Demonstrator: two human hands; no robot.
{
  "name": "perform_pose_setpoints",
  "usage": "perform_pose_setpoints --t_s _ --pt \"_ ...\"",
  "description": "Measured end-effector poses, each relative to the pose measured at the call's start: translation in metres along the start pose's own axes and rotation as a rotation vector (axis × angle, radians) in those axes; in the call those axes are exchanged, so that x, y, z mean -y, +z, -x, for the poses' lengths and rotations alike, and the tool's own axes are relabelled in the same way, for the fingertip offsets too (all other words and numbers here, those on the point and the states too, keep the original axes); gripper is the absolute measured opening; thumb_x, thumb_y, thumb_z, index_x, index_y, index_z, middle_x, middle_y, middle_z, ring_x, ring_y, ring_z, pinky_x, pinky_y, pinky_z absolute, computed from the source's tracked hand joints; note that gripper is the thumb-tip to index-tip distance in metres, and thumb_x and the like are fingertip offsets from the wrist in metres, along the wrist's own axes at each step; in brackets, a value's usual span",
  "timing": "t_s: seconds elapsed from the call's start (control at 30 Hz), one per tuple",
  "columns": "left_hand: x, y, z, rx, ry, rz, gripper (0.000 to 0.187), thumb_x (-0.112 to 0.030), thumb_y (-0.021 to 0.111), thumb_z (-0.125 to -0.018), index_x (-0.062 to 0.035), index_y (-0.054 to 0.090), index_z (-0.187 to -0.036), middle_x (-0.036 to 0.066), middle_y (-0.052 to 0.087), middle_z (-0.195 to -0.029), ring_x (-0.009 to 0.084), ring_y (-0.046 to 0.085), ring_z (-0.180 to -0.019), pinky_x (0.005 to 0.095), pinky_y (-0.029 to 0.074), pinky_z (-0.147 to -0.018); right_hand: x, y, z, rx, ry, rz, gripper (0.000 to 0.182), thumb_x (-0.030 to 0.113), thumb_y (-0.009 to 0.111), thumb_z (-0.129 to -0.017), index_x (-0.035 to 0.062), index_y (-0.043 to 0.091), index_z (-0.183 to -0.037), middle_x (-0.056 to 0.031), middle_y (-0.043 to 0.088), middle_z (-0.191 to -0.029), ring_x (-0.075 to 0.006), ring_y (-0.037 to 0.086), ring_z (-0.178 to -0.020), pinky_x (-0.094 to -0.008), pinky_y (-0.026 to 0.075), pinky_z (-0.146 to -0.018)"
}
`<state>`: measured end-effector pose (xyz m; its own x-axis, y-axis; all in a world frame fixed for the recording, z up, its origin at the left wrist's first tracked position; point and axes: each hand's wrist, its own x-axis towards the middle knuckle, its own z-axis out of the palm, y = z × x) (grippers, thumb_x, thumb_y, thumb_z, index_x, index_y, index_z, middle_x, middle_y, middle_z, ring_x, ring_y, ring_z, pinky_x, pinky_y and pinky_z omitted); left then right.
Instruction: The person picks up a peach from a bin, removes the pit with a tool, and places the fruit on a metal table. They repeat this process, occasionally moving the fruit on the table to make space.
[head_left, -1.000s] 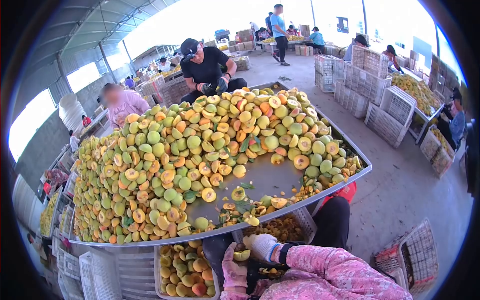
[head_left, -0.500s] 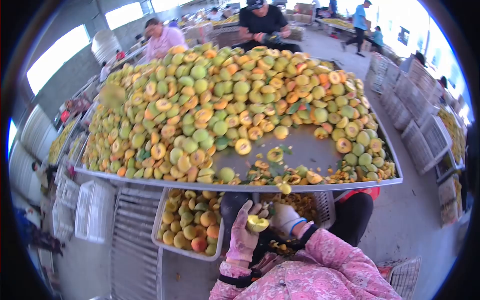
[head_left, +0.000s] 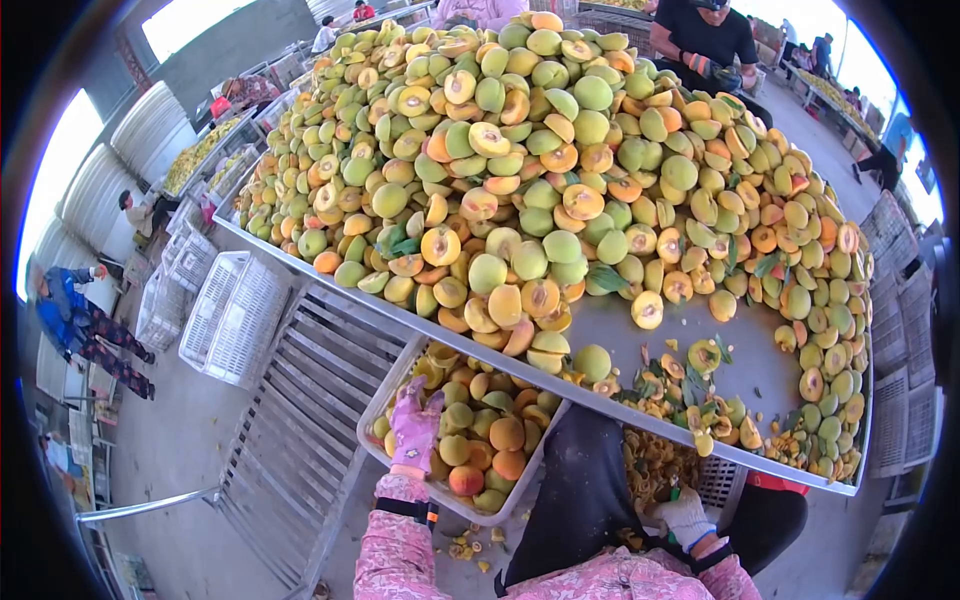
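My left hand (head_left: 415,425), in a pink glove, reaches over the left side of a white plastic crate (head_left: 545,447) holding whole and cut apricot-like fruit (head_left: 507,434). Its thumb stands apart from the fingers, and I see nothing gripped in it. Pale fruit halves (head_left: 428,372) lie just beyond the fingertips. In a white glove, my right hand (head_left: 685,518) is closed near my lap around a small tool with a green part (head_left: 675,488); its blade or tip does not show clearly. Beyond that hand, a second crate (head_left: 722,480) holds brownish fruit scraps (head_left: 655,470).
A metal-edged table (head_left: 640,335) carries a large heap of whole and halved fruit (head_left: 560,170), with scraps and leaves near its front edge. A slatted metal rack (head_left: 305,400) and white crates (head_left: 235,320) stand left. Across the table sits a person in black (head_left: 705,45).
My left hand has moved left from my lap to the fruit crate and no longer holds the cut fruit half. My right hand stays near my lap. The view has turned left.
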<state>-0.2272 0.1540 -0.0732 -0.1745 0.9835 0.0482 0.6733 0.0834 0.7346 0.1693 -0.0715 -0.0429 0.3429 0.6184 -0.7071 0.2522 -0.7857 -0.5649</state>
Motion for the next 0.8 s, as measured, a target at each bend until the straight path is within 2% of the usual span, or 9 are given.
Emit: perform_pose_setpoints --t_s 0.1,0.2,0.27,0.33,0.6,0.7,0.73,0.77,0.8 --pt "0.02 0.007 -0.048 0.028 0.137 -0.33 0.059 -0.026 0.072 -0.079 -0.0086 0.052 -0.132 0.019 0.048 -0.14 0.039 0.046 -0.127 0.0472 0.04 -0.104 -0.023 0.002 -0.005 -0.013 0.014 -0.161 0.034 0.007 0.078 -0.065 -0.0012 0.06 -0.093 -0.0084 0.063 -0.063 -0.0193 0.058 -0.043 -0.0324 0.045 -0.038" --pt "0.05 0.036 -0.089 0.052 0.295 -0.604 0.062 -0.03 0.069 -0.08 -0.0108 0.049 -0.137 0.018 0.044 -0.144 0.0371 0.039 -0.134 0.049 0.034 -0.109 -0.041 0.007 -0.012 -0.01 0.162 -0.038 0.035 0.008 0.079 -0.065 -0.0008 0.061 -0.094 -0.0086 0.063 -0.067 -0.0201 0.058 -0.046 -0.033 0.046 -0.041" --pt "0.076 0.06 -0.101 0.219 0.224 -0.729 0.068 -0.036 0.066 -0.081 -0.0073 0.046 -0.139 0.016 0.041 -0.147 0.0356 0.032 -0.138 0.0492 0.025 -0.113 -0.068 0.013 -0.022 -0.061 0.057 -0.006 0.037 0.009 0.081 -0.064 -0.0011 0.061 -0.093 -0.009 0.063 -0.071 -0.021 0.059 -0.052 -0.0337 0.047 -0.046" --pt "0.075 0.061 -0.104 0.249 0.229 -0.734 0.068 -0.039 0.066 -0.081 -0.0056 0.048 -0.137 0.017 0.043 -0.145 0.0366 0.033 -0.138 0.0494 0.025 -0.113 -0.046 0.013 -0.01 -0.065 0.196 -0.122 0.038 0.01 0.082 -0.064 -0.0015 0.06 -0.092 -0.0092 0.062 -0.073 -0.0213 0.059 -0.055 -0.034 0.048 -0.048" --pt "0.13 0.062 -0.117 0.349 0.243 -0.567 0.067 -0.047 0.067 -0.081 -0.0076 0.052 -0.134 0.017 0.046 -0.142 0.0413 0.035 -0.135 0.055 0.026 -0.11 -0.004 0.005 0.0 -0.049 0.181 -0.245 0.033 0.009 0.08 -0.068 -0.0023 0.06 -0.092 -0.0081 0.062 -0.07 -0.0168 0.056 -0.044 -0.0296 0.043 -0.039" --pt "0.11 0.06 -0.116 0.214 0.324 -0.723 0.07 -0.045 0.067 -0.082 -0.0096 0.046 -0.139 0.017 0.05 -0.139 0.0392 0.037 -0.134 0.0526 0.029 -0.109 -0.009 0.006 0.012 -0.137 -0.154 0.051 0.041 0.012 0.082 -0.064 -0.0002 0.062 -0.097 -0.0104 0.066 -0.079 -0.0163 0.064 -0.064 -0.0299 0.051 -0.059" --pt "0.107 0.056 -0.118 0.253 0.274 -0.586 0.065 -0.043 0.067 -0.083 -0.0097 0.05 -0.136 0.016 0.055 -0.131 0.0385 0.046 -0.124 0.0489 0.035 -0.105 -0.01 0.007 0.018 -0.17 -0.287 0.142 0.042 0.013 0.083 -0.063 0.0004 0.063 -0.097 -0.0108 0.067 -0.081 -0.016 0.065 -0.069 -0.0299 0.052 -0.064" --pt "0.108 0.049 -0.125 0.295 0.219 -0.451 0.06 -0.04 0.068 -0.084 -0.0098 0.053 -0.133 0.016 0.061 -0.123 0.0378 0.054 -0.115 0.0452 0.041 -0.1 0.0 0.004 0.028 -0.118 -0.231 0.078 0.037 0.012 0.083 -0.063 0.0029 0.064 -0.093 -0.0096 0.068 -0.082 -0.0155 0.067 -0.08 -0.0295 0.052 -0.073" --pt "0.112 0.048 -0.128 0.347 0.064 -0.117 0.059 -0.04 0.068 -0.085 -0.0089 0.054 -0.133 0.016 0.063 -0.12 0.0356 0.058 -0.11 0.0418 0.045 -0.097 0.012 -0.003 0.036 -0.086 -0.271 0.05 0.036 0.018 0.082 -0.064 0.0036 0.064 -0.092 -0.0118 0.068 -0.08 -0.021 0.067 -0.079 -0.0327 0.052 -0.072"
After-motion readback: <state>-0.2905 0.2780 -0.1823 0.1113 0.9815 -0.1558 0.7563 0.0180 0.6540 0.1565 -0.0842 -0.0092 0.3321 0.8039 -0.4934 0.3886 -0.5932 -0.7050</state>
